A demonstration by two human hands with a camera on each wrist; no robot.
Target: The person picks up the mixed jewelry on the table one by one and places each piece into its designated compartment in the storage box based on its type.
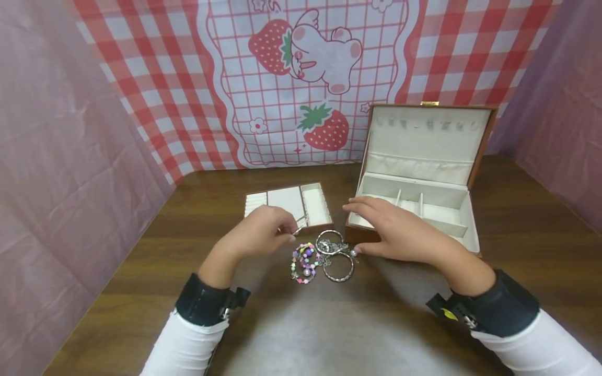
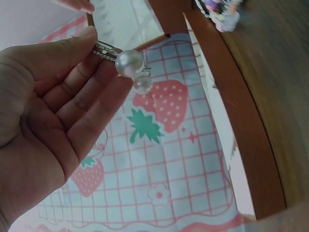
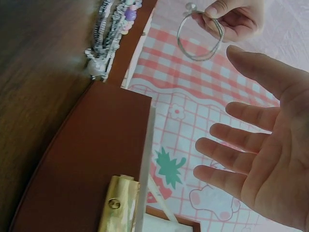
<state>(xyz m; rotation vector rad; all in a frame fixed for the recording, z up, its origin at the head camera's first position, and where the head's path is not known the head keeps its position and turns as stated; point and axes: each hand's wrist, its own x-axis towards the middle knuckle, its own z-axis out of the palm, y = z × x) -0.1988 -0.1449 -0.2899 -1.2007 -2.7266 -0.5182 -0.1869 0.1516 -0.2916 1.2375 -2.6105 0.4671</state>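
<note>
My left hand (image 1: pixel 256 235) pinches a thin silver bangle (image 2: pixel 129 64) with two pearls between thumb and fingers, above the near edge of a small white-lined tray (image 1: pixel 316 203). Its full ring shows in the right wrist view. My right hand (image 1: pixel 406 230) has its fingers spread and holds nothing; in the head view it covers part of the open brown jewelry box (image 1: pixel 428 146). Between the hands, on the table, lie colorful beaded bracelets (image 1: pixel 308 251) and, overlapping them, silver bangles (image 1: pixel 338 280) with tangled silver chains.
The box lid stands upright at the back right, with small hooks and a fabric pocket (image 1: pixel 418 166) inside. Dividers (image 1: pixel 420 204) split the box's base. A gold clasp (image 3: pixel 118 205) sits on its front. Behind the wooden table (image 1: pixel 226 334) hangs a checked strawberry cloth (image 1: pixel 320 62).
</note>
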